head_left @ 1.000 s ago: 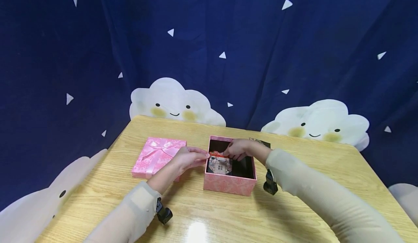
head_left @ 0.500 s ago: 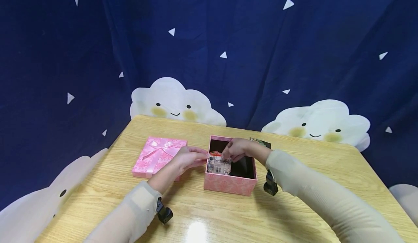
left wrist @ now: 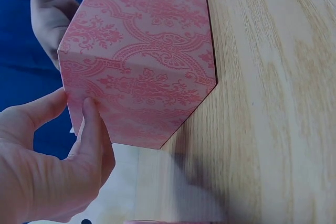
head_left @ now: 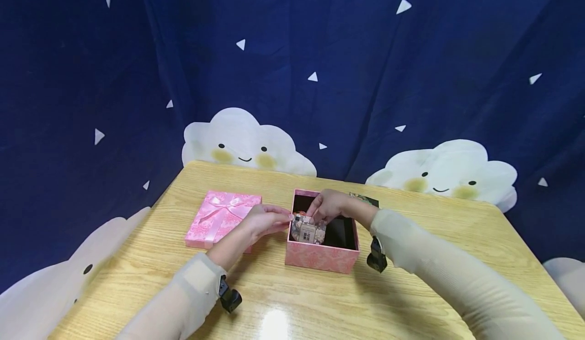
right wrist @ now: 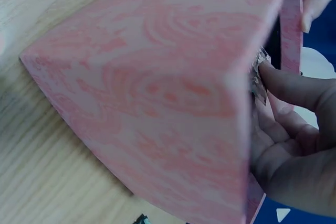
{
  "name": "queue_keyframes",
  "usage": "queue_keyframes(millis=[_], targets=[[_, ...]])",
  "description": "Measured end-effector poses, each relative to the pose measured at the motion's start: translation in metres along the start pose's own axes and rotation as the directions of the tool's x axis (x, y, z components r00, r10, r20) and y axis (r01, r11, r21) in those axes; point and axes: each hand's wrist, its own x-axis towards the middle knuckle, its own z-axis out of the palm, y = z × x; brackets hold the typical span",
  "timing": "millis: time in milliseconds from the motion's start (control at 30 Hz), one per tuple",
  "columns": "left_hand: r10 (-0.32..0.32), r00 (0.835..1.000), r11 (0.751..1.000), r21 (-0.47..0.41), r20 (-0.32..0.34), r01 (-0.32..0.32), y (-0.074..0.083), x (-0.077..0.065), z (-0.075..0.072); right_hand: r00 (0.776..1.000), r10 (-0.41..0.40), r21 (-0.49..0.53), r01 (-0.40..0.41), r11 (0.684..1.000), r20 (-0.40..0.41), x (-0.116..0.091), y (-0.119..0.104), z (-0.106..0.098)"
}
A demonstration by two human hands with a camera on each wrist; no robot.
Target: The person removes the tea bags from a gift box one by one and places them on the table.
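An open pink patterned gift box point(head_left: 322, 258) with a dark inside stands mid-table. My left hand point(head_left: 260, 221) is at its left wall, thumb and fingertips pinching near the rim, as the left wrist view shows. My right hand point(head_left: 330, 206) reaches inside and grips a small flower-patterned packet point(head_left: 307, 230) with a printed label by its top edge. In the right wrist view the thumb presses on that packet point(right wrist: 259, 80), while the near box wall hides most of it. A bit of something red point(head_left: 299, 213) shows behind the packet.
Left of the box lies its pink lid point(head_left: 224, 215), topped with a ribbon bow. A dark patterned item point(head_left: 371, 201) lies behind the box on the right, partly covered by my right forearm. A dark blue curtain point(head_left: 292, 75) hangs behind the wooden table point(head_left: 425, 228).
Inside the box, the packet has tilted and shifted slightly, and my right fingers have moved onto its upper edge. Less of the red thing shows. My left hand has stayed in place.
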Motion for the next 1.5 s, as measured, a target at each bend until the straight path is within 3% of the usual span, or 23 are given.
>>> queue_keyframes(millis=[367, 600, 767, 1333, 1500], targets=[[0.023, 1.000, 1.000, -0.003, 0.010, -0.023, 0.001, -0.001, 0.000, 0.999, -0.039, 0.059, 0.041, 0.997, -0.030, -0.011, -0.001, -0.018], [0.010, 1.000, 1.000, -0.018, 0.007, -0.010, 0.001, -0.002, -0.001, 0.995, -0.033, 0.115, 0.043, 0.992, -0.094, -0.023, 0.001, -0.028], [0.012, 1.000, 0.999, -0.041, 0.006, -0.012, 0.001, -0.001, -0.001, 0.992, -0.061, 0.181, 0.081, 0.980, -0.115, -0.029, 0.006, -0.037], [0.015, 1.000, 1.000, 0.012, 0.017, -0.015, 0.001, -0.003, -0.002, 0.972, -0.082, 0.280, 0.144, 0.949, -0.220, -0.059, 0.022, -0.046], [0.010, 1.000, 1.000, 0.020, 0.019, -0.010, 0.002, -0.003, -0.001, 0.965, -0.093, 0.341, 0.176, 0.924, -0.247, -0.066, 0.032, -0.046]])
